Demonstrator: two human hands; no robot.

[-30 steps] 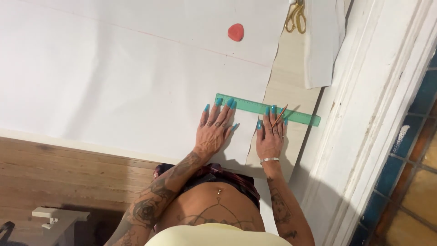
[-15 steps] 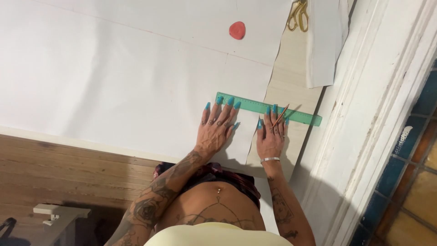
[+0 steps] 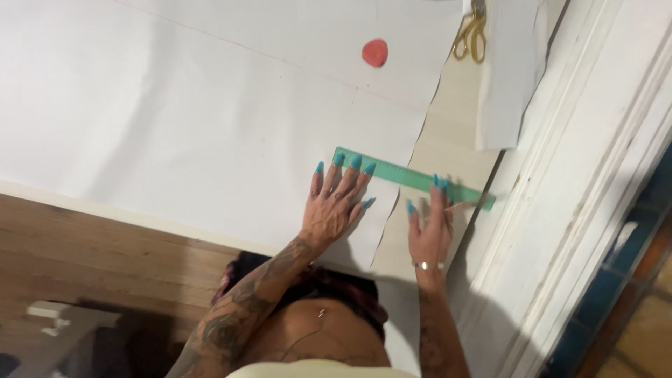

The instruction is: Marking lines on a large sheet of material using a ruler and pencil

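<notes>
White tabletop, big white paper sheet point(image 3: 210, 119) spread over most of it, bare cream strip of table point(image 3: 448, 140) to the right of the sheet's cut edge, white painted trim beyond that.

Grip: left hand point(image 3: 334, 210) lies flat and spread, palm on the paper, fingertips pinning the left end of the green ruler point(image 3: 413, 178). Nothing is enclosed, it just presses down. Right hand point(image 3: 428, 227) is loosely curled with a thin pencil point(image 3: 467, 206) pinched in the fingers, tip at the ruler's near edge towards its right end. Two fingertips also rest on the ruler.

Ruler lies aslant, left half on the paper, right half over the bare strip, bridging the sheet's cut edge.

Step, as I read it: straightedge is set and held, pencil placed to rule a line along the ruler's near edge. Next move calls for steady downward pressure from the left hand so the ruler doesn't pivot, and a pencil stroke hugging the edge.

Edges and room:
- Right end of the ruler is near the table's right edge and trim, so there's little travel that way.
- Left of the ruler is open paper, plenty of room.
- Beyond the ruler: a red disc point(image 3: 375, 52) on the sheet, gold-handled scissors point(image 3: 471, 36) and a smaller white sheet point(image 3: 507, 77), all well apart.
- Table's near edge is just behind the wrists; wood floor point(image 3: 84, 245) below.
</notes>
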